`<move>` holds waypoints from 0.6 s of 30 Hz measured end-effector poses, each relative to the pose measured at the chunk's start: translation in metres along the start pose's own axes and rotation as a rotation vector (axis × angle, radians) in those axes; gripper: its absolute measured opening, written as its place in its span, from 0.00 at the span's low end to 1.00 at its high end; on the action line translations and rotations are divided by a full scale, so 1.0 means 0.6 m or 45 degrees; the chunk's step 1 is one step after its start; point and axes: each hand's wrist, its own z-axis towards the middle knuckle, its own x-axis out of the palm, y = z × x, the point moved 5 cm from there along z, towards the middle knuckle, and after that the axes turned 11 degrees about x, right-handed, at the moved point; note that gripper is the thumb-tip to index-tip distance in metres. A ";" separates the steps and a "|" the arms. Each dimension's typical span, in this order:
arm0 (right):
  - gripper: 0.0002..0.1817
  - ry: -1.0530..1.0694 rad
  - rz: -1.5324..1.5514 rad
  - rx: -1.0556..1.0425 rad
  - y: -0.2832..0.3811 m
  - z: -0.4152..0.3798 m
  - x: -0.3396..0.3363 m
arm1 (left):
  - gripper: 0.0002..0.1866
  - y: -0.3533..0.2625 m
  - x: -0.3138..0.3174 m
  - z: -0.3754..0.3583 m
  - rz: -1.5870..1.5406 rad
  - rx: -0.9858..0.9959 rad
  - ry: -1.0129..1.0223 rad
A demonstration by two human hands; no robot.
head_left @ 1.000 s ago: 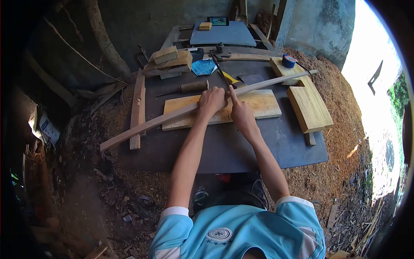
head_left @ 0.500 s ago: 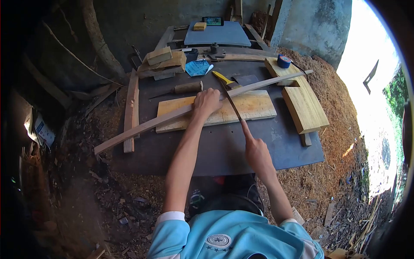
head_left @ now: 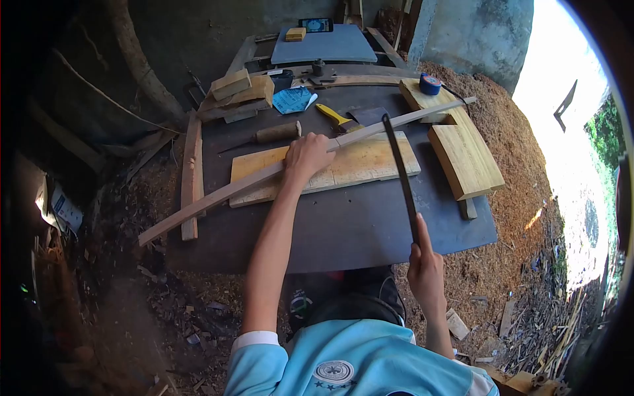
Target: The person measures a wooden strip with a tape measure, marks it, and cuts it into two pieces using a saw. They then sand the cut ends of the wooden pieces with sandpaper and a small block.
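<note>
My left hand [head_left: 308, 158] grips a long, narrow wooden strip [head_left: 224, 193] and presses it down on a wide, pale board [head_left: 370, 165]. Slanting across the table, the strip runs from lower left to upper right. A dark cut or mark crosses it just right of my left fingers. In my right hand [head_left: 426, 267] is a slim black hacksaw [head_left: 404, 175], its index finger stretched along the frame. The saw's far end points up and overlaps the strip in this view, to the right of the mark.
Behind the board lie a wood-handled tool [head_left: 277, 132], a yellow-handled brush [head_left: 333, 115] and blue sandpaper [head_left: 294, 100]. Wood blocks [head_left: 231, 86] are stacked at left. A notched timber piece [head_left: 465, 158] with blue tape [head_left: 430, 84] rests at right. Sawdust [head_left: 508, 152] covers the ground.
My right hand has moved right and back toward my body, lifting the hacksaw off the marked spot on the strip. My left hand stays on the strip; the view has shifted slightly.
</note>
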 end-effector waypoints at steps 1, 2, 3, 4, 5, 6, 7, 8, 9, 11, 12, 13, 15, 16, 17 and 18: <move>0.37 -0.077 -0.124 0.042 -0.010 0.011 -0.009 | 0.15 -0.001 -0.005 -0.002 -0.009 -0.002 -0.018; 0.35 -0.153 -0.248 0.080 -0.028 0.026 -0.016 | 0.16 0.003 -0.001 -0.002 -0.014 0.020 -0.045; 0.33 -0.231 -0.372 0.112 -0.042 0.039 -0.023 | 0.16 0.001 -0.005 -0.004 -0.027 0.028 -0.016; 0.33 -0.242 -0.467 0.203 -0.057 0.043 -0.028 | 0.16 0.000 -0.011 -0.005 -0.038 0.031 0.007; 0.34 -0.227 -0.537 0.228 -0.064 0.053 -0.030 | 0.16 0.001 -0.016 -0.006 -0.048 0.030 0.032; 0.35 -0.201 -0.605 0.264 -0.073 0.057 -0.029 | 0.15 0.003 -0.016 -0.010 -0.057 0.047 -0.011; 0.35 -0.171 -0.668 0.312 -0.084 0.057 -0.024 | 0.15 0.005 -0.014 -0.012 -0.039 0.054 -0.022; 0.35 -0.176 -0.675 0.297 -0.090 0.062 -0.021 | 0.15 0.006 -0.012 -0.012 -0.021 0.065 -0.032; 0.35 -0.183 -0.684 0.285 -0.096 0.072 -0.019 | 0.15 0.005 -0.012 -0.012 -0.004 0.077 -0.043; 0.34 -0.394 -0.788 0.115 -0.088 0.090 -0.020 | 0.14 0.010 -0.010 -0.019 0.003 0.080 -0.086; 0.34 -0.599 -0.881 -0.047 -0.075 0.097 -0.022 | 0.14 0.013 -0.015 -0.022 0.006 0.082 -0.114; 0.33 -0.803 -0.973 -0.210 -0.052 0.101 -0.029 | 0.14 0.014 -0.024 -0.028 0.003 0.075 -0.122; 0.32 -0.503 -0.186 -0.006 -0.049 0.158 -0.039 | 0.13 0.016 -0.046 -0.043 -0.004 0.059 -0.131; 0.31 -0.343 0.241 0.073 -0.061 0.193 -0.032 | 0.12 0.011 -0.057 -0.052 -0.003 0.081 -0.161; 0.30 -0.172 0.662 0.142 -0.063 0.225 -0.026 | 0.12 0.005 -0.072 -0.061 -0.004 0.097 -0.197; 0.31 -0.051 1.083 0.106 -0.049 0.254 -0.029 | 0.11 -0.001 -0.091 -0.070 -0.002 0.109 -0.238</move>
